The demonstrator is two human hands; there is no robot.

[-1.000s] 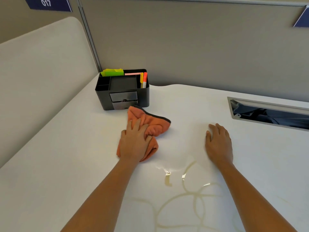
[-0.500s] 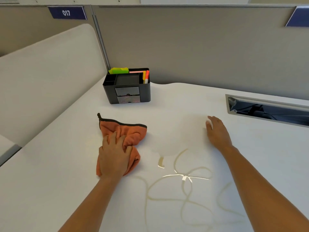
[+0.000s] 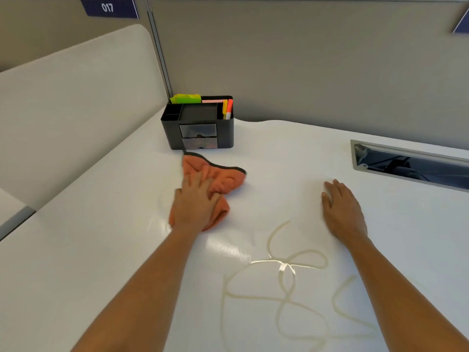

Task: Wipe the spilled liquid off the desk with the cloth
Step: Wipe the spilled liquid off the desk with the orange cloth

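Liquid (image 3: 286, 298) lies nearest, thin yellowish looping trails across the white tabletop (image 3: 88, 250), shiny where the light catches them and, by the look of it, mostly still to be wiped. Beyond the trails on the right, the right hand (image 3: 344, 212) rests palm down on the bare surface, fingers (image 3: 332, 189) released and holding nothing, apparently bracing. On the left, the left hand (image 3: 195, 207) presses flat on the orange cloth (image 3: 223, 179), fingers spread over the bunched fabric rather than clenched round it; the cloth sits just left of and beyond the trails, not on them. It looks soft, light and limp, a plush dark-edged towel that will crumple and drag loosely, so the best hold is probably a flat palm over the thick middle of the bunch, pushing down for even contact. Wet streaks may make it slide easily. Farther back, just beyond the cloth, stands a black desk organizer (image 3: 200, 128), a grey partition (image 3: 304, 59) behind it.
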